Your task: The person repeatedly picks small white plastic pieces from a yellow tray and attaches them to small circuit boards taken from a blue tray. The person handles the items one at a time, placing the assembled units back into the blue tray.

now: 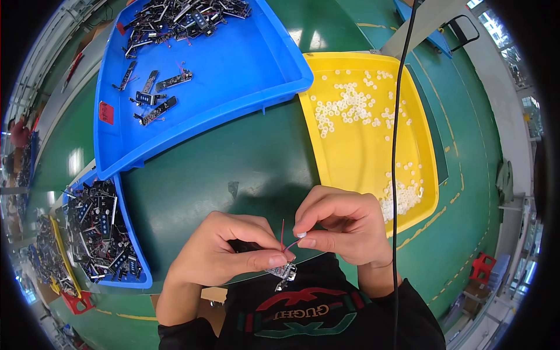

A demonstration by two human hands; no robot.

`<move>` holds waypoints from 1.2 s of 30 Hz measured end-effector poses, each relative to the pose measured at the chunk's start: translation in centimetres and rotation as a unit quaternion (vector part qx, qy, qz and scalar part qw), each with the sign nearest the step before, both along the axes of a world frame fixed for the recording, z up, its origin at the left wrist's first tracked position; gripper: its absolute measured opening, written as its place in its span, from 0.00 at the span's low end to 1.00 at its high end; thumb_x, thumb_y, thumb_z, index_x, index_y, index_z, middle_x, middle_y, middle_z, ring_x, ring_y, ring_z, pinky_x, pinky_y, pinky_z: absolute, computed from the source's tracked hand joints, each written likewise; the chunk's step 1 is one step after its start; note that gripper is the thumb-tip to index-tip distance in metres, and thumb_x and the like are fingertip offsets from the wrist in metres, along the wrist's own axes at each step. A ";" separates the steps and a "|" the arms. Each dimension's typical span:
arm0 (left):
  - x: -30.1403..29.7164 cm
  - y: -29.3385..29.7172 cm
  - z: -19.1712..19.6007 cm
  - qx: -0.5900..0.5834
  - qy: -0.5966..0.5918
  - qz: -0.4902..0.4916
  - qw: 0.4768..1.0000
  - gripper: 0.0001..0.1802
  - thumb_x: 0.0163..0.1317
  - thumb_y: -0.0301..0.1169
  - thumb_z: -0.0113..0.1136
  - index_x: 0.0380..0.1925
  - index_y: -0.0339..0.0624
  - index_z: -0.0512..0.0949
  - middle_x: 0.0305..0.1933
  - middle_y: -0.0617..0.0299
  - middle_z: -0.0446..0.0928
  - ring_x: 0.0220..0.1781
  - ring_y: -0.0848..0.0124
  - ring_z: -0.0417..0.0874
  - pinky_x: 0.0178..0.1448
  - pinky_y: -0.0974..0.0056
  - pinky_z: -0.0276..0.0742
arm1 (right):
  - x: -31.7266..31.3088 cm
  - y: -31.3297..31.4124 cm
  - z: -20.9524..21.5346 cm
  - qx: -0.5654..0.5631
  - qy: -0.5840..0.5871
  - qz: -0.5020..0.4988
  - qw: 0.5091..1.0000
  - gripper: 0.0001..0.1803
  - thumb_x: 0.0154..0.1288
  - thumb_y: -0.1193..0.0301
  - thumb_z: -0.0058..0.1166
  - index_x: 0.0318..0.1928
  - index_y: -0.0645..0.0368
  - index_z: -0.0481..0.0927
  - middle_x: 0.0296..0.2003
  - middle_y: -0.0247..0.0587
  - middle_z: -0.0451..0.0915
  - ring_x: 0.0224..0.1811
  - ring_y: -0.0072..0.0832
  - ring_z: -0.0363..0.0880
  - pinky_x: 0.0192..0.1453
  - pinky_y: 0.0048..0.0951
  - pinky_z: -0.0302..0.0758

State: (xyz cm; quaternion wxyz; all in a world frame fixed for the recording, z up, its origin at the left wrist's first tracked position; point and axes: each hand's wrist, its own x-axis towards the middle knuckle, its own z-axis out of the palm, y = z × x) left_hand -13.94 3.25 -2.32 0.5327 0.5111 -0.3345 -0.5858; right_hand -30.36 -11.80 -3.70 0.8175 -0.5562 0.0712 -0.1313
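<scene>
My left hand (236, 248) pinches a small circuit board (284, 272) with metal parts and thin red and purple wires. Most of the board is hidden behind my fingers and thumb. My right hand (341, 224) closes its thumb and index finger on a small white ring (301, 235), right beside the end of a purple wire (293, 244). Whether the wire passes through the ring is too small to tell. To the right, a yellow tray (350, 169) carries many loose white rings (350, 102) like it. Both hands are over the near edge of the green table.
A large blue bin (204, 111) at the far left holds piled circuit boards (181, 20) and several loose ones. A smaller blue bin (131, 233) full of boards (99, 227) sits at the left. A black cable (398, 134) hangs down across the yellow tray. Green table surface (227, 163) lies between the bins.
</scene>
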 end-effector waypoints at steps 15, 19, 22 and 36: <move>-0.3 1.6 0.0 -0.050 -0.042 0.057 0.996 0.05 0.50 0.20 0.68 0.30 0.34 0.85 0.28 0.55 0.81 0.28 0.71 0.79 0.33 0.69 0.71 | 0.6 0.1 0.2 -0.313 -0.025 -0.026 0.949 0.16 0.52 0.82 0.63 0.43 0.65 0.78 0.36 0.43 0.78 0.34 0.29 0.76 0.39 0.26 0.72; 1.2 6.6 3.8 -0.007 -0.169 0.185 0.968 0.08 0.48 0.21 0.70 0.31 0.34 0.85 0.29 0.55 0.81 0.31 0.69 0.80 0.36 0.67 0.72 | -1.3 0.1 0.6 -0.369 0.095 -0.145 0.913 0.29 0.46 0.81 0.65 0.53 0.66 0.74 0.38 0.41 0.78 0.35 0.28 0.75 0.39 0.28 0.72; 3.5 11.8 5.6 -0.009 -0.348 0.382 0.856 0.06 0.51 0.20 0.66 0.31 0.36 0.84 0.32 0.61 0.79 0.34 0.72 0.78 0.37 0.70 0.70 | -4.0 -3.2 -0.5 -0.485 0.163 -0.198 0.836 0.25 0.44 0.81 0.64 0.48 0.65 0.76 0.36 0.41 0.75 0.35 0.31 0.74 0.39 0.30 0.71; 12.2 25.5 3.3 0.241 -0.629 0.527 0.518 0.15 0.69 0.36 0.52 0.44 0.36 0.81 0.35 0.56 0.79 0.37 0.68 0.78 0.45 0.66 0.71 | -3.7 -3.3 0.4 -0.519 0.297 0.016 0.801 0.15 0.40 0.86 0.59 0.33 0.66 0.76 0.28 0.41 0.68 0.32 0.34 0.71 0.38 0.29 0.70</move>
